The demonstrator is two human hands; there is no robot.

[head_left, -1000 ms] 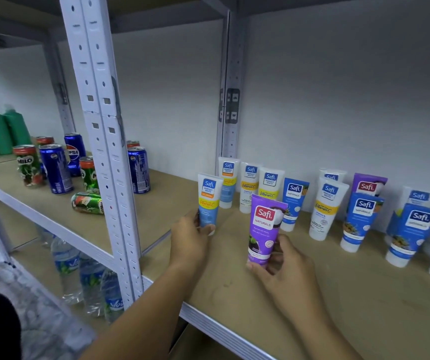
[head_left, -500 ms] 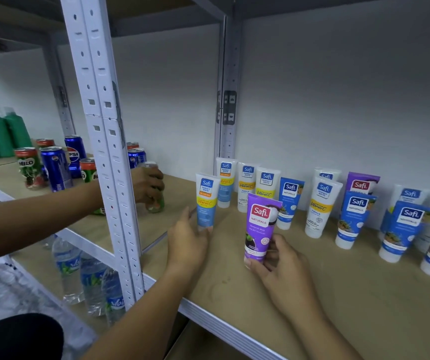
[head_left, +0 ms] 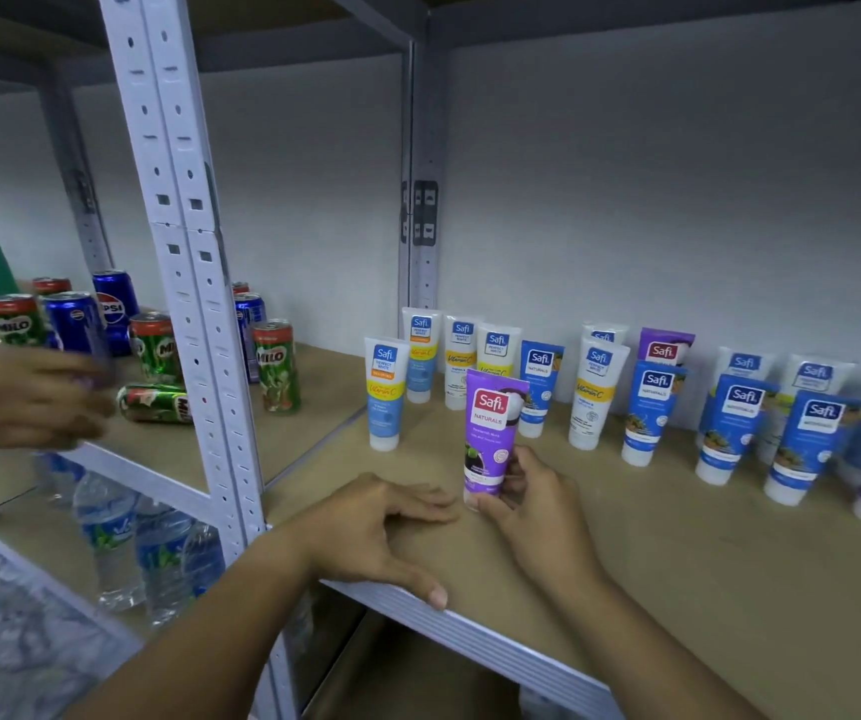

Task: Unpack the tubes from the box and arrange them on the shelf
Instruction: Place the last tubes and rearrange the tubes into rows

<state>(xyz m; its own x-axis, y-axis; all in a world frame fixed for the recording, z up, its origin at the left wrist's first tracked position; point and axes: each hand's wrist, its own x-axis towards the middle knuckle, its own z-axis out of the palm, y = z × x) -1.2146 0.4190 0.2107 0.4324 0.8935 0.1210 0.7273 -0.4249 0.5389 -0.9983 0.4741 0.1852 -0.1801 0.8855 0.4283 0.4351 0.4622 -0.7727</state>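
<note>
A purple Safi tube (head_left: 491,433) stands upright on its cap on the wooden shelf (head_left: 678,563). My right hand (head_left: 532,506) grips its lower end. My left hand (head_left: 376,527) rests on the shelf near the front edge, fingers relaxed and holding nothing, just left of the purple tube. A white and light-blue Safi tube (head_left: 386,394) stands free behind my left hand. Several more white, blue and purple Safi tubes (head_left: 652,407) stand in rows along the back and right of the shelf.
A white metal upright (head_left: 194,304) splits the shelf bays. In the left bay stand Milo and Pepsi cans (head_left: 278,363), and one Milo can (head_left: 155,405) lies on its side. Another person's blurred hand (head_left: 23,397) reaches in at the left. Water bottles (head_left: 122,543) stand below.
My left hand let go of the light-blue tube and came back to the shelf's front edge. The other person's hand drew away to the left, leaving a Milo can standing upright.
</note>
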